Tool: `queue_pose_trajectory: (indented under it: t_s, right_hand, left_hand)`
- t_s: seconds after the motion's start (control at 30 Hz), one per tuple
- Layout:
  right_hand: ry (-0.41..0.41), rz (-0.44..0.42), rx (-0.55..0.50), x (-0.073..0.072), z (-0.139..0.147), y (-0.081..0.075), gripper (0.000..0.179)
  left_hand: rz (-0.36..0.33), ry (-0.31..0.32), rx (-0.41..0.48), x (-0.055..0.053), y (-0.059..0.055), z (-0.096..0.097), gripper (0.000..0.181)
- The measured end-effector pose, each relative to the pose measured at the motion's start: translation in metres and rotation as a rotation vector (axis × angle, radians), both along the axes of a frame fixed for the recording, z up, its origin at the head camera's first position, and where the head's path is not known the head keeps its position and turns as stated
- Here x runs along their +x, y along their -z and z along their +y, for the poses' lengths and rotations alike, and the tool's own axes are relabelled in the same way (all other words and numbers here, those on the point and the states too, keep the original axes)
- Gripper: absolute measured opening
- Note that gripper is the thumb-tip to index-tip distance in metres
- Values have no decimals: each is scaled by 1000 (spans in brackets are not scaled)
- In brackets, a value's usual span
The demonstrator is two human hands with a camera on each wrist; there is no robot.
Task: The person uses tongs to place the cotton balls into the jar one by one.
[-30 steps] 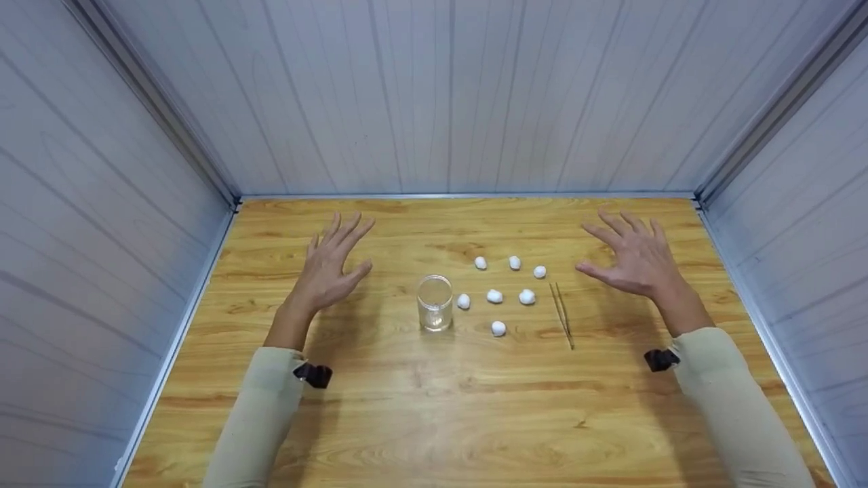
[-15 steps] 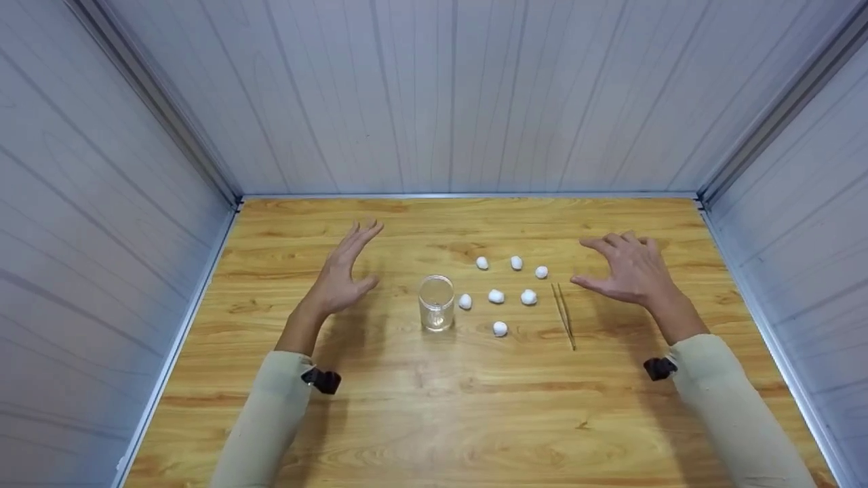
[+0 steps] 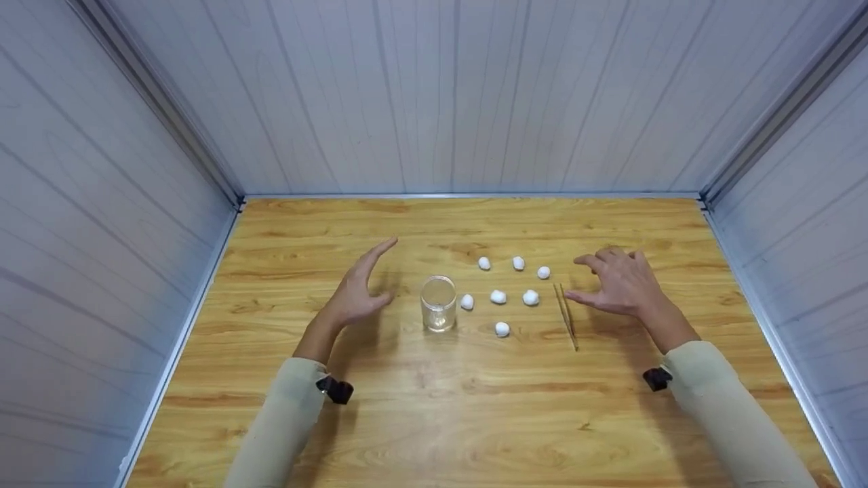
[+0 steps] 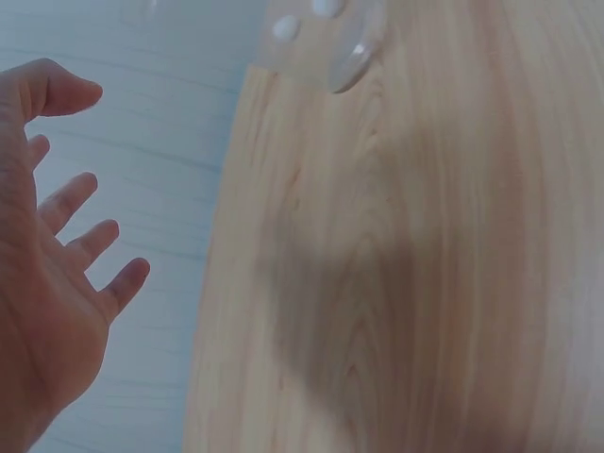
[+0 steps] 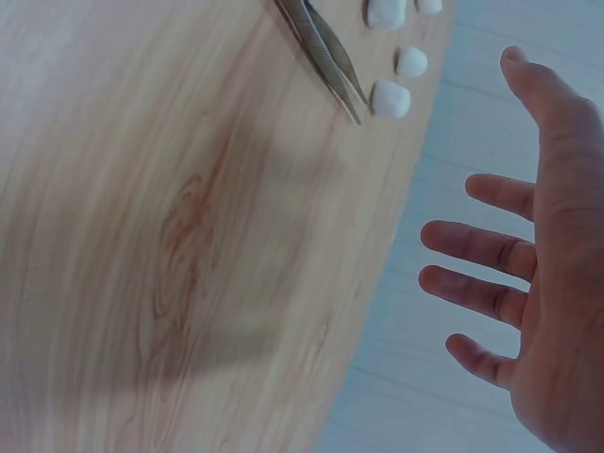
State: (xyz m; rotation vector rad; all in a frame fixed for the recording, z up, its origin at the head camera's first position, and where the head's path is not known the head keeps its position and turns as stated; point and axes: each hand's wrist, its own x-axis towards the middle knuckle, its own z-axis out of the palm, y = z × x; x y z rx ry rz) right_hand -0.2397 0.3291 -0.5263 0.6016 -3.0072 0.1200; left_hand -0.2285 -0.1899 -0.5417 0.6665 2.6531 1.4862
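My left hand point(image 3: 356, 291) hovers over the table to the left of a clear glass cup point(image 3: 439, 305), thumb and fingers spread apart and holding nothing. Upright on the wood, the cup shows its base in the left wrist view. To its right lie several white cotton balls point(image 3: 498, 297), loosely scattered. A pair of metal tweezers point(image 3: 568, 325) lies right of the balls, its tips apart in the right wrist view point(image 5: 326, 57). My right hand point(image 3: 622, 281) is above the table just right of the tweezers, fingers bent a little, nothing in its grasp.
The wood-grain table point(image 3: 434, 420) is walled by pale panels at the back point(image 3: 447, 102), left point(image 3: 102, 237) and right point(image 3: 800, 237). Each sleeve cuff carries a small black camera, one on the left point(image 3: 336, 390) and one on the right point(image 3: 656, 378).
My left hand has moved right and nearer, toward the cup. My right hand has come down and slightly left, closer to the tweezers, its fingers bending more. The objects stay in place.
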Motion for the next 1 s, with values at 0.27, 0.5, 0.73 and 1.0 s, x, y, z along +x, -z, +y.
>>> queue_pose_trajectory:
  t_s: [0.27, 0.5, 0.73, 1.0]
  right_hand:
    - [0, -24, 39, 2, -5, 10, 77]
    - [-9, 2, 35, 3, -5, 19, 75]
    - [-15, 2, 40, 7, -7, 28, 71]
    - [-13, -21, 36, 10, -8, 34, 69]
  left_hand:
    - [-74, 36, 37, 5, 15, 9, 100]
    - [-73, 81, 15, 1, 20, 14, 104]
    - [-102, 111, -12, 1, 24, 21, 109]
    - [-143, 121, -18, 3, 27, 29, 109]
